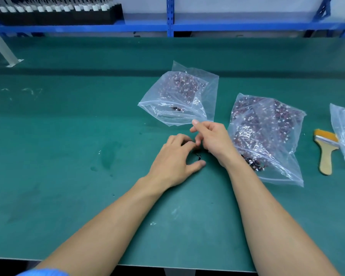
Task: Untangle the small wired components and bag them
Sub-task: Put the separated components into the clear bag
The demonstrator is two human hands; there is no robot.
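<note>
- The left hand (175,162) and right hand (213,140) meet fingertip to fingertip. Both seem to pinch a small component (198,156) hanging between them, low over the desk (68,156).
- The far bag (179,96) lies straight ahead, its near edge just beyond the right hand.
- The full bag (267,136) crowds the right wrist, so the free room is to the left.

Factory workbench, green mat (68,136), blue racking (170,16)

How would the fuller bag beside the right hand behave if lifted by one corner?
Probably floppy: the bag is thin, creased film. Its mass of wired components would likely sag and shift. The glossy film may be slippery.
</note>
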